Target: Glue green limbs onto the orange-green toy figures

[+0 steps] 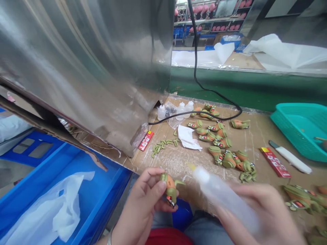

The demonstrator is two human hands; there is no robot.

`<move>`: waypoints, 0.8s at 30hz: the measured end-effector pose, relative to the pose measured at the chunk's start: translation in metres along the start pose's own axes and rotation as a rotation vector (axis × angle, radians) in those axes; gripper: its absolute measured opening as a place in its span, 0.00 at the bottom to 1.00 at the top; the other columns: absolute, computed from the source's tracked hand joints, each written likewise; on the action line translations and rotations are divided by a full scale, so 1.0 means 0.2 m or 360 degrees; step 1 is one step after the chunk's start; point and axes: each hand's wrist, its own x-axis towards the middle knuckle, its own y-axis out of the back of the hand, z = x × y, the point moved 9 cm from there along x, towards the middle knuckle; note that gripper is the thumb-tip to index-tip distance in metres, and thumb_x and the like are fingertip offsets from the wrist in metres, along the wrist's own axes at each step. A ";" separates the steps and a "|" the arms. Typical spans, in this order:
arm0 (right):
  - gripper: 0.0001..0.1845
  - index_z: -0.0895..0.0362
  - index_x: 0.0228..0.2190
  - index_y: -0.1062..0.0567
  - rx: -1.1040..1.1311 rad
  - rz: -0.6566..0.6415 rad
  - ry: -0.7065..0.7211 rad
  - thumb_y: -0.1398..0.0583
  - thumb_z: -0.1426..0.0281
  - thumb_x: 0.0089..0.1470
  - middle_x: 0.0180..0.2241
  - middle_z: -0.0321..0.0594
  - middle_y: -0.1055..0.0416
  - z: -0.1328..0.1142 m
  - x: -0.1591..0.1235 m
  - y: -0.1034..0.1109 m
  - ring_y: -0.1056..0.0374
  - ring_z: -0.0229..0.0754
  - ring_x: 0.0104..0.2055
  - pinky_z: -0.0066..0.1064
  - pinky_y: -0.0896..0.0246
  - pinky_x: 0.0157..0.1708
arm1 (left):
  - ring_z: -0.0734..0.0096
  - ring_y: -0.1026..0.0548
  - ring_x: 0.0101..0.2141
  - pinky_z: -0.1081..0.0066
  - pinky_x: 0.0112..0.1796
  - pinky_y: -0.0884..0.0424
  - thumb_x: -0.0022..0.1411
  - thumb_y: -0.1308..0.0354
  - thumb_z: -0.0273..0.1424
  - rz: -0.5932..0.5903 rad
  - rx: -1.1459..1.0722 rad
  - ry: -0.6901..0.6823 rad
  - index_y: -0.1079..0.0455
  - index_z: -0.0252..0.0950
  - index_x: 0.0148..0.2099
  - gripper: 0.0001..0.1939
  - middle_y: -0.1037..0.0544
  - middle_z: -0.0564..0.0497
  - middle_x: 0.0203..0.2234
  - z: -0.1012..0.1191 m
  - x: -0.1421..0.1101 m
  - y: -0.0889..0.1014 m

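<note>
Pinched in my left hand (146,197) is a small green and orange toy figure (170,186), with a thin green piece sticking out to its right. My right hand (265,211), smeared by motion, grips a translucent squeeze bottle (227,200). The bottle's yellowish tip (191,166) points left, apart from the figure and a little above and right of it. Beyond my hands, several similar toy figures (228,159) lie in a cluster on the cardboard-covered table (163,165). Small green curved pieces (163,145) are scattered to their left, near a crumpled white tissue (189,137).
A large metal panel (122,85) stands at left, above a blue bin (107,190). Small white bottles (181,110) and a black cable (217,92) lie toward the back. At right are a teal basket (293,136), a white-handled knife (293,159) and a red box (276,163).
</note>
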 end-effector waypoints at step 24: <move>0.06 0.59 0.36 0.29 -0.0666 -0.0659 0.0803 0.44 0.77 0.57 0.35 0.37 0.33 -0.15 0.36 -0.90 0.35 0.40 0.38 0.36 0.35 0.38 | 0.71 0.26 0.25 0.69 0.24 0.26 0.56 0.39 0.29 0.0229 -0.0141 -0.0217 0.32 0.37 0.39 0.08 0.23 0.53 0.25 0.08 0.00 0.22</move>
